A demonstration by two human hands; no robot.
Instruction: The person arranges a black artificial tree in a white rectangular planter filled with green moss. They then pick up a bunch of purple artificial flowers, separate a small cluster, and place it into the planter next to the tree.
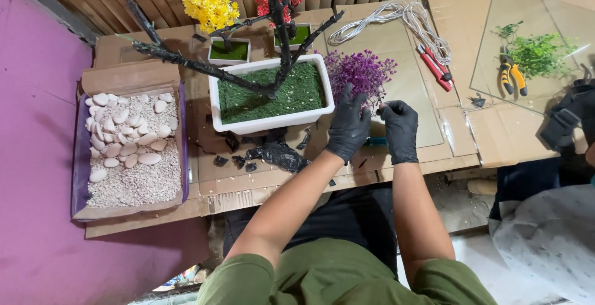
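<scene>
Both forearms reach forward from the bottom of the view, both hands in black gloves. The left hand [348, 126] stands with fingers pointing up and curled around the lower stems of a purple flower sprig [359, 73], closed on it; the sprig lies on the cardboard-covered table [396, 150] just right of a white planter [271, 94]. The right hand [400, 130] sits just beside the left, its fingertips pinched together near the base of the sprig, but whether it grips a stem is hard to make out. A small blue-green thing between the hands is mostly hidden. The planter holds green moss with pale specks and a dark bare-branched tree trunk [279, 26], whose top is cut off by the frame. At the left, a shallow box [133, 150] holds fine gravel and smooth white pebbles. Red pliers [436, 68] lie to the right.
</scene>
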